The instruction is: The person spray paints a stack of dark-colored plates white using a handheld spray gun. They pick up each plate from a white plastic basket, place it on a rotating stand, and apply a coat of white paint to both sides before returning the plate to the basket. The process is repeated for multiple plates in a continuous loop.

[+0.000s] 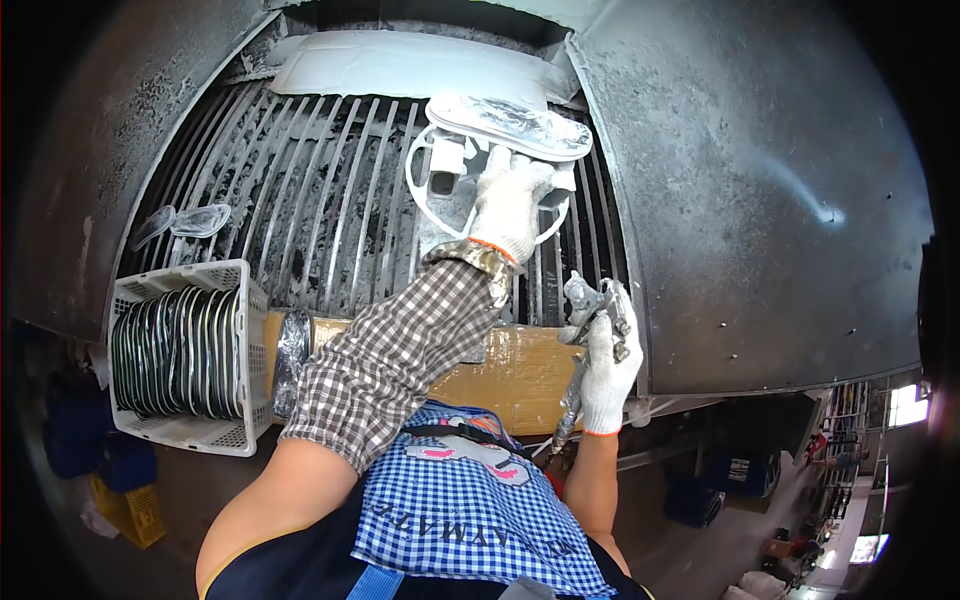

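My left hand (508, 205), in a white knit glove with an orange cuff, reaches over the slatted grate. Its fingers are bent against the near edge of a long, sole-shaped piece (510, 127) with a white rim and a shiny, streaked top; the fingertips are partly hidden. Beneath that piece stands a white-coated fixture (447, 160) with square tube ends and a thin ring around it. My right hand (608, 365), gloved the same way, grips a metal spray gun (590, 305) at the grate's right front. A hose hangs below the gun.
Left of me, a white plastic basket (255, 345) holds several dark oval pieces standing on edge. Crumpled clear film (200, 221) lies on the grate (330, 200). Dusty metal walls (760, 200) rise at both sides. A tape-covered brown board (510, 385) runs along the front.
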Available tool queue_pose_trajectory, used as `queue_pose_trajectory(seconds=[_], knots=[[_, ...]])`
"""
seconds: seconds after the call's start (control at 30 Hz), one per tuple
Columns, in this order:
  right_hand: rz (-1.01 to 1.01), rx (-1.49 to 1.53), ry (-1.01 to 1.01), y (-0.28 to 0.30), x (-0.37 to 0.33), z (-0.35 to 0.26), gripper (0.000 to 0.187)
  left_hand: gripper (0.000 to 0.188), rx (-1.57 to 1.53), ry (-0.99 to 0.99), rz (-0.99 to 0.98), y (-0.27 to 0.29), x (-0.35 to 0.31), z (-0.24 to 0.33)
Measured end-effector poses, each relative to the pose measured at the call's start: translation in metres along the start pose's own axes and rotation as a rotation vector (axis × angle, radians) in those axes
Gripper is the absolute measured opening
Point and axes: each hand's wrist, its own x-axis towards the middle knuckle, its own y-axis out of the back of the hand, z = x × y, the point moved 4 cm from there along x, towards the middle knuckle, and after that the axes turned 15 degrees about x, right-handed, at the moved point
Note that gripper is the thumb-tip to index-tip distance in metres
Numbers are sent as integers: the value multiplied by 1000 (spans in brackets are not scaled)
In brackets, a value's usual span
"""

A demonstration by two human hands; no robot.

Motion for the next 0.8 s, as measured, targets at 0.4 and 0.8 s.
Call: queue_pose_trajectory(seconds=[0.4,0.8], knots=[[9,-135,4,5,-1,13,49,46,6,-85,-30,2,-2,7],[32,-132,-104,16,-7,27,51,39,-32,-47,29,7,2,4]])
